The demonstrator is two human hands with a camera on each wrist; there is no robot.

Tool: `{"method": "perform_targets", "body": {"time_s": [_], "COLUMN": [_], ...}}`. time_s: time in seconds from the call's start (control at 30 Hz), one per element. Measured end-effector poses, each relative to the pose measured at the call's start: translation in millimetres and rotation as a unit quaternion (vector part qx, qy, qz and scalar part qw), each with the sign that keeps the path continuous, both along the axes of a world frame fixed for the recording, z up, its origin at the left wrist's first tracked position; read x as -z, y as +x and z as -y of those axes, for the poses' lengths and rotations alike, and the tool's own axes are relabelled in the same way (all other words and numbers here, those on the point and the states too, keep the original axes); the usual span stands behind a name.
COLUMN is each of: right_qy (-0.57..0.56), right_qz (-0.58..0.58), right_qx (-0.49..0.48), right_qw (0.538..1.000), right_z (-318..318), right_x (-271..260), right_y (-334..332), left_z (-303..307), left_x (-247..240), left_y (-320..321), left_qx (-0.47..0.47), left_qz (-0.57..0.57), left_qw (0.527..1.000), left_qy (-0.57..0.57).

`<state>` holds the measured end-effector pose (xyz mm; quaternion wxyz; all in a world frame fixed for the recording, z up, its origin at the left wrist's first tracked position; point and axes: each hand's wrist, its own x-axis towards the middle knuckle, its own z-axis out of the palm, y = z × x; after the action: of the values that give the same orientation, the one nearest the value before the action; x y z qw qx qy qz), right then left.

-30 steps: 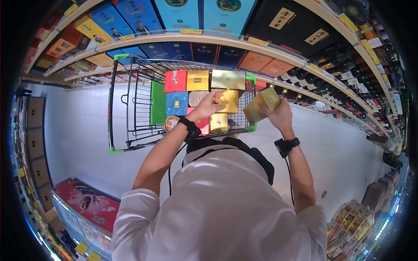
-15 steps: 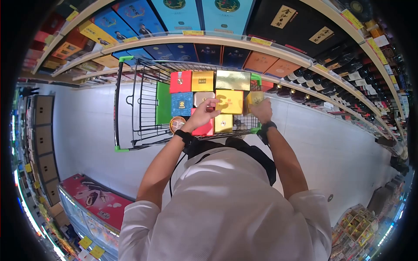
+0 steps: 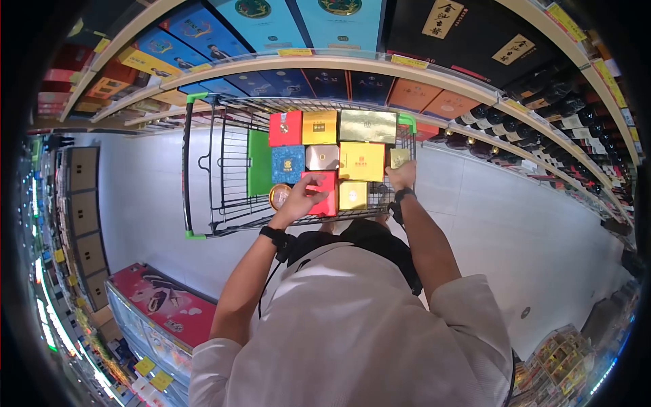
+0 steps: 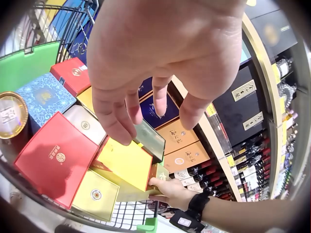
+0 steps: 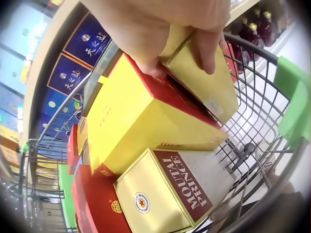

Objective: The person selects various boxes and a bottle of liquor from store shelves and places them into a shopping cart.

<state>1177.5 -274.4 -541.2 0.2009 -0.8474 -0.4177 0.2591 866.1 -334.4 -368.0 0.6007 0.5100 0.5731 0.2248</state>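
Note:
My right hand (image 3: 403,176) grips a slim gold box (image 5: 206,80) by its upper end, thumb and fingers on its sides. The box stands inside the shopping cart's front end, right beside a large yellow box (image 3: 363,163) with red edges. In the right wrist view a pale gold box (image 5: 146,199) lettered MOUTAI PRINCE sits just below them. Over a red box (image 3: 328,197) hovers my left hand (image 3: 302,199), fingers loosely bent with nothing between them. A blue patterned box (image 3: 287,164) and a round, gold-rimmed tub (image 3: 279,197) are to its left.
The wire cart (image 3: 207,166) has green corners and a green panel (image 3: 258,163). Shelves of boxes (image 3: 339,85) and bottles (image 3: 522,139) run along its far side. A freezer with a pink-red top (image 3: 163,302) stands behind at the left.
My right hand has brought the slim gold box leftward from outside the cart into its front end. My left hand has moved left and down, from the yellow box to over the red box.

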Motion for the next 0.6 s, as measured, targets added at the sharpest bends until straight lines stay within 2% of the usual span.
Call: {"method": "perform_targets", "body": {"time_s": [0.33, 0.37, 0.47, 0.57, 0.6], "right_qy": [-0.048, -0.032, -0.072, -0.037, -0.041], "right_qz": [-0.083, -0.061, -0.208, -0.127, -0.146], "right_qx": [0.038, -0.025, -0.071, -0.067, -0.066], "right_qw": [0.995, 0.997, 0.973, 0.989, 0.986], "right_z": [-9.5, -9.2, -18.0, -15.9, -15.4], "right_x": [31.8, 41.5, 31.4, 13.4, 8.9], "right_y": [0.4, 9.7, 33.3, 49.8, 57.6], "left_z": [1.6, 0.7, -7.0, -20.2, -24.1], "left_x": [-5.4, -2.6, 7.6, -10.1, -8.6], "left_y": [-7.3, -8.4, -7.7, 3.2, 4.1], "left_qx": [-0.017, -0.016, -0.009, -0.021, -0.012], "left_qz": [-0.006, -0.001, -0.004, 0.024, 0.027], "left_qw": [0.999, 0.999, 0.999, 0.998, 0.998], "left_qy": [-0.048, -0.047, -0.040, -0.057, -0.048]}}
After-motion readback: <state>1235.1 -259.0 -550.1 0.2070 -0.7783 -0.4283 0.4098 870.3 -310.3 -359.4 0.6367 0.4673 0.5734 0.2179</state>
